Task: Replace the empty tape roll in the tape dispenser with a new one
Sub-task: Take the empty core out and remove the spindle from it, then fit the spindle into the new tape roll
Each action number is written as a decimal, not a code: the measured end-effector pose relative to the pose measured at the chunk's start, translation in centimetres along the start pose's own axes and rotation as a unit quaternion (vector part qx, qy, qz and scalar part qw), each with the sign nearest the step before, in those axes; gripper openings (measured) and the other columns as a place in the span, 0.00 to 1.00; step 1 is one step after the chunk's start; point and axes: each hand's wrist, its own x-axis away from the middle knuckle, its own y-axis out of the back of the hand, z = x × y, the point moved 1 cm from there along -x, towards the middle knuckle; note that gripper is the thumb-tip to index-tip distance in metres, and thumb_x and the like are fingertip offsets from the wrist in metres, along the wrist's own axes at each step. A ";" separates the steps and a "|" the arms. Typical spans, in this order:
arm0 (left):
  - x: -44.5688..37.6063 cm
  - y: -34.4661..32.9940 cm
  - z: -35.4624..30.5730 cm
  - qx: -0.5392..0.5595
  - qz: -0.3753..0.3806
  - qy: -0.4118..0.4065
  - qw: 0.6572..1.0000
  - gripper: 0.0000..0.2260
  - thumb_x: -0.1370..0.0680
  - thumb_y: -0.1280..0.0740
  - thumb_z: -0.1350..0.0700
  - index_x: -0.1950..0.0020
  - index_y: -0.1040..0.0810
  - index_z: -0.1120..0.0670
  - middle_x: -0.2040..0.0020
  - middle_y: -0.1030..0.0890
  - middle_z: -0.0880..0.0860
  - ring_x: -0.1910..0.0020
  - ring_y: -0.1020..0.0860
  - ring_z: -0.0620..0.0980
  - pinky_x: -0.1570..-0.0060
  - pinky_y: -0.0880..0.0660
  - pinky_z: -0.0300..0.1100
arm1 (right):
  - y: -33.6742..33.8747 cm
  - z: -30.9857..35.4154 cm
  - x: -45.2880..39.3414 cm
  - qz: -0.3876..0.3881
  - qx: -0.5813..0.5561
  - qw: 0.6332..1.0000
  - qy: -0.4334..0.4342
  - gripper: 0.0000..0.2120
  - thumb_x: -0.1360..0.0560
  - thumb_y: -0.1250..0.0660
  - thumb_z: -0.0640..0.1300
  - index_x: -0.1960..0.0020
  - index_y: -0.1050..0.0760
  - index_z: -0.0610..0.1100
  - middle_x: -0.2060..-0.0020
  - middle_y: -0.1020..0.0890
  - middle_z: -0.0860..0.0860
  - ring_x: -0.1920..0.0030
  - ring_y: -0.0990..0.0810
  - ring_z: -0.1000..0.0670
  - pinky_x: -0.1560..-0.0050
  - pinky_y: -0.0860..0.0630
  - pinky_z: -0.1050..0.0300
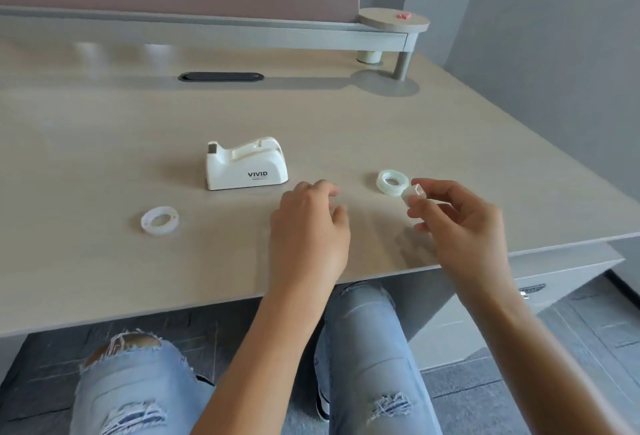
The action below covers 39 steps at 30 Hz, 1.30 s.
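Observation:
A white tape dispenser (246, 163) marked VIVID stands on the desk, its roll slot empty. To its left front lies a white empty roll core (159, 221), flat on the desk. A clear full tape roll (392, 182) lies flat to the right of the dispenser. My right hand (457, 220) pinches a small white spindle hub (414, 194) just beside that roll. My left hand (310, 223) hovers in front of the dispenser, fingers loosely curled, holding nothing.
The beige desk (104, 143) has a black cable slot (221, 76) at the back and a raised shelf (207, 27) with a round end plate and post (401, 60) at the back right. The desk's near edge runs just behind my wrists; my knees are below.

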 end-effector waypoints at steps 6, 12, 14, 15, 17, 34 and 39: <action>-0.7 -3.6 -3.1 -0.050 0.053 -0.025 0.997 0.15 0.19 0.34 0.55 0.33 0.21 0.51 0.42 0.18 0.52 0.41 0.22 0.56 0.38 0.26 0.54 | 4.0 -1.4 -0.6 -0.017 -0.020 0.999 -0.020 0.04 0.21 0.26 0.42 0.47 0.15 0.44 0.62 0.16 0.42 0.70 0.17 0.49 0.65 0.14 0.49; -2.6 -5.4 -4.3 -0.079 0.075 -0.027 0.994 0.19 0.20 0.35 0.59 0.29 0.24 0.49 0.40 0.20 0.54 0.39 0.23 0.58 0.37 0.25 0.55 | 5.3 -2.4 -2.4 0.008 -0.012 1.000 -0.020 0.04 0.22 0.25 0.46 0.47 0.14 0.49 0.60 0.13 0.46 0.66 0.15 0.50 0.63 0.14 0.50; -3.6 -5.9 -4.1 -0.074 0.084 -0.033 0.993 0.20 0.20 0.37 0.62 0.29 0.23 0.48 0.40 0.21 0.55 0.40 0.22 0.59 0.39 0.24 0.56 | 5.4 -2.6 -2.9 0.018 -0.012 1.000 -0.020 0.05 0.22 0.24 0.47 0.47 0.14 0.50 0.59 0.13 0.47 0.63 0.14 0.49 0.64 0.15 0.52; -4.2 -6.0 -3.9 -0.071 0.089 -0.036 0.993 0.21 0.20 0.37 0.63 0.29 0.22 0.47 0.39 0.21 0.55 0.41 0.22 0.59 0.39 0.24 0.57 | 5.4 -2.7 -3.1 0.022 -0.012 0.999 -0.020 0.05 0.22 0.24 0.47 0.47 0.14 0.50 0.59 0.13 0.47 0.63 0.15 0.50 0.65 0.16 0.53; -5.6 -6.3 -3.7 -0.070 0.102 -0.047 0.991 0.22 0.20 0.38 0.64 0.32 0.20 0.46 0.39 0.22 0.54 0.43 0.21 0.58 0.40 0.22 0.56 | 5.5 -2.8 -3.5 0.028 0.000 0.999 -0.017 0.05 0.22 0.24 0.47 0.46 0.14 0.50 0.60 0.13 0.48 0.65 0.16 0.53 0.67 0.18 0.58; -6.3 -7.0 -3.7 -0.119 0.114 -0.172 0.971 0.09 0.21 0.30 0.59 0.45 0.15 0.48 0.43 0.22 0.48 0.46 0.23 0.51 0.48 0.22 0.52 | 5.3 -3.1 -3.8 0.047 -0.011 0.998 -0.026 0.05 0.22 0.25 0.45 0.47 0.14 0.50 0.59 0.13 0.48 0.62 0.12 0.48 0.63 0.15 0.52; -5.9 -6.7 -3.3 -0.038 0.105 -0.149 0.983 0.04 0.21 0.28 0.57 0.47 0.15 0.52 0.40 0.19 0.48 0.41 0.24 0.50 0.42 0.25 0.48 | 5.4 -2.6 -3.5 0.042 -0.014 0.999 -0.026 0.05 0.22 0.25 0.45 0.46 0.14 0.49 0.59 0.14 0.47 0.66 0.17 0.53 0.67 0.20 0.60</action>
